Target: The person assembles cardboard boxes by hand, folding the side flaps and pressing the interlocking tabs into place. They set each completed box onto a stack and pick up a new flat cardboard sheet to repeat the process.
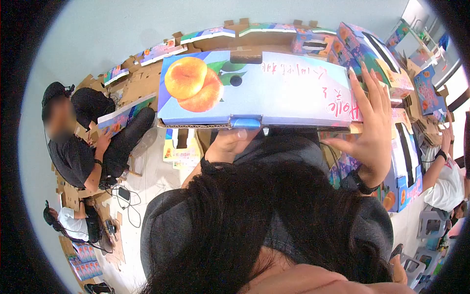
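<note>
A printed cardboard fruit box (289, 88) with two orange peaches on its side is held up in front of me. Its lettering appears upside down, and a cut-out handle notch lies along the far edge. My left hand (232, 143) grips the near lower edge by the blue tab, with the thumb on the tab and the other fingers mostly hidden underneath. Against the box's right end lies my right hand (369, 115), flat with its fingers stretched out and thumb apart. Dark bands circle both my wrists.
Flattened cartons (205, 34) line the wall behind the box. Folded boxes (404, 152) are stacked at the right. A person (73, 142) sits at the left handling a carton, and another person's arm (435, 161) reaches in from the right. A cable and a phone (124, 193) lie on the floor.
</note>
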Motion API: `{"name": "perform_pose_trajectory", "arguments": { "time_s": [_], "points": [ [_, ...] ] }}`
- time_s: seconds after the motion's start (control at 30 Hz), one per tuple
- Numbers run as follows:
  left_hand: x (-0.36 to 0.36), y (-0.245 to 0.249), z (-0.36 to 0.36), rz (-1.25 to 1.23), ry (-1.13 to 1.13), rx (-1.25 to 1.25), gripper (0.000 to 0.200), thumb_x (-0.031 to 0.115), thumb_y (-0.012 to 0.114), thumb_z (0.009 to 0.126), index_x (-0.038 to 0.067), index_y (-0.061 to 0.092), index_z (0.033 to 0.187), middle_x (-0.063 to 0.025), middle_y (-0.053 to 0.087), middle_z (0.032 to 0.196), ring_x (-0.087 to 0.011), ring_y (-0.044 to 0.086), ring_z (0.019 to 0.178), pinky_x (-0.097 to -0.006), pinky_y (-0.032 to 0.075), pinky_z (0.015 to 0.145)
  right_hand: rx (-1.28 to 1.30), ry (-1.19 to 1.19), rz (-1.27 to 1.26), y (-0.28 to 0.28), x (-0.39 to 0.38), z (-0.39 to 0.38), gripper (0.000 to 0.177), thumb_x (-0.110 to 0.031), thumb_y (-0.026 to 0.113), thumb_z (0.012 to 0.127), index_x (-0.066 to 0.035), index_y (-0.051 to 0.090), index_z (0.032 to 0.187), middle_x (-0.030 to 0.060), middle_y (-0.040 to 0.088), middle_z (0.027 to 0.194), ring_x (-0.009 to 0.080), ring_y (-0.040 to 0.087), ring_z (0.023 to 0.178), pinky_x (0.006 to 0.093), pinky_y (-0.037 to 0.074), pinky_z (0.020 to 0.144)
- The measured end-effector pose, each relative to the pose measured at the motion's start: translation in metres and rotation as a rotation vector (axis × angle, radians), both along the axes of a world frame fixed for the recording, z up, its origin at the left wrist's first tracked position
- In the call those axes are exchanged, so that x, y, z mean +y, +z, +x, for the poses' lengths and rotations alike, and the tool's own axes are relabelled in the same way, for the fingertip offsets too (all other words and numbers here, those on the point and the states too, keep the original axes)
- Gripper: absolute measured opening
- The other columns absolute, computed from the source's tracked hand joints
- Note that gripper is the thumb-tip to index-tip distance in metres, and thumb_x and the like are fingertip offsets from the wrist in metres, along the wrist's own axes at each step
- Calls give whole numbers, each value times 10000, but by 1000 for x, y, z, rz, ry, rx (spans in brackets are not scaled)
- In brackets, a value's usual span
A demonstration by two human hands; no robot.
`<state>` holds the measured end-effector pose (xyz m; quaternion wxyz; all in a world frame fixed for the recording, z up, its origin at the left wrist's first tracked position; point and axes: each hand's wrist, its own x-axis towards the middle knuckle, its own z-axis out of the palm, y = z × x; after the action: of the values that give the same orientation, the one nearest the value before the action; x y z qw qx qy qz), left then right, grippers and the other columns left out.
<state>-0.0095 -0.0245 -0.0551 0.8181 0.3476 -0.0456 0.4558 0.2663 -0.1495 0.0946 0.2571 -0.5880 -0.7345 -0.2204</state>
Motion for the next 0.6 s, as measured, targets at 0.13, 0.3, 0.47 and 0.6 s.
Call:
{"name": "perform_pose_trajectory", "arguments": {
  "time_s": [0.13,0.3,0.47,0.6],
  "points": [
    [1,0,3,14,7,-13,762,198,841,761,100,488,1429,-89,582,1381,-284,517,1333,-503,345,1187,23,-56,-13,-3,-2,-7,1209,-295,953,443,-167,448,1534,186,392,1578,416,374,1442,569,274,1182],
    [11,8,4,41,42,67,757,400,803,831,91,478,1440,-94,554,1429,-277,489,1360,-500,332,1184,-44,-71,-84,13,10,-13,1167,-255,933,479,-186,439,1533,212,454,1503,419,447,1366,546,341,1140],
    [17,28,8,77,-178,207,736,528,576,990,23,405,1497,-177,501,1486,-320,458,1403,-478,340,1181,-116,9,-124,36,42,-1,1078,-298,894,529,-157,456,1504,240,541,1338,429,531,1221,507,456,1022],
    [16,26,-1,305,-426,298,743,499,574,991,-16,392,1495,-227,486,1488,-340,443,1419,-464,326,1187,-30,104,-247,46,78,20,1090,-259,908,544,-112,438,1517,268,425,1517,463,439,1372,476,385,1125]
  ]
}}
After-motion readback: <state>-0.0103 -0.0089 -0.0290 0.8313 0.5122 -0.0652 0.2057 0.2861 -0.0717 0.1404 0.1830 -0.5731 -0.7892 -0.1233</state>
